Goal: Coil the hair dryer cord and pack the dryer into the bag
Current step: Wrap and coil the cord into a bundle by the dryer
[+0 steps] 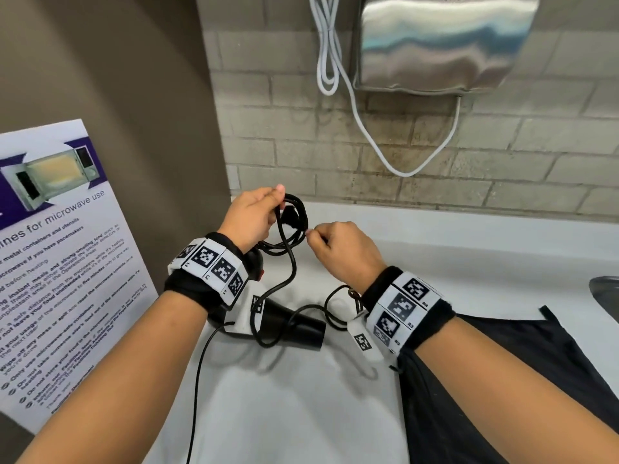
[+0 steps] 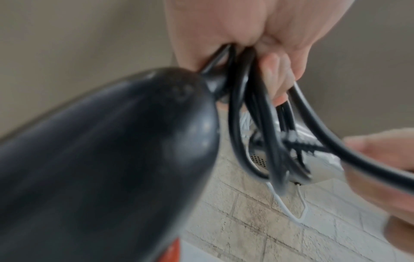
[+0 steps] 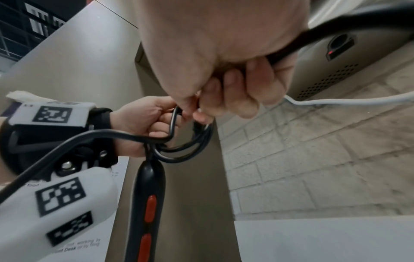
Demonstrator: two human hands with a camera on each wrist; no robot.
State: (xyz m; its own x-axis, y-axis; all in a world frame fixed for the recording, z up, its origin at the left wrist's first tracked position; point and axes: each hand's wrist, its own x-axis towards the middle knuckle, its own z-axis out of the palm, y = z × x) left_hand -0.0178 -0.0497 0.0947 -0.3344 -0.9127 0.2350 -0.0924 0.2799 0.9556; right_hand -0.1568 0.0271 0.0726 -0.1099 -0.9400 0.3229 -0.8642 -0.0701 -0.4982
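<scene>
Left hand (image 1: 252, 216) grips several loops of black cord (image 1: 290, 226) above the bench (image 1: 469, 256), the hair dryer (image 1: 288, 324) hanging below it; right hand (image 1: 341, 251), just beside, pinches one strand. Black bag (image 1: 522, 370) lies flat near the bench's right edge, beside the sink (image 1: 606, 296).

A white worktop (image 1: 469, 249) runs along a wall of pale beige brick tiles (image 1: 502, 152) with dark grime in the grout. A brushed steel hand dryer (image 1: 442, 45) is mounted high on it, white cables (image 1: 338, 72) looping beneath. To the left stands a plain taupe wall (image 1: 117, 78), with a microwave-use poster (image 1: 63, 262) leaning against it. A metal sink edge (image 1: 606, 293) shows at the far right
</scene>
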